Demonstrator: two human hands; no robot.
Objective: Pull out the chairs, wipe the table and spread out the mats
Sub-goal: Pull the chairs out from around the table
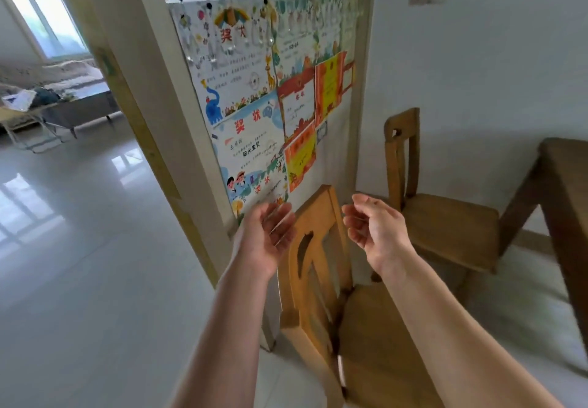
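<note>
Both hands flank the near chair (321,267) back. Left hand (270,236) and right hand (375,229) hold nothing (fingers loosely curled, released). The worktop (566,185) stands right.

I had both bare forearms stretched forward from the bottom of the view, rising toward the middle. My left hand (266,238) was turned palm inward and partly upward, its fingers (280,221) loosely extended and a little blurred, holding nothing. My right hand (375,229) faced it across a gap, palm inward, fingers (354,220) gently curled, thumb raised, also holding nothing. The two hands were apart at about the same height.
</note>
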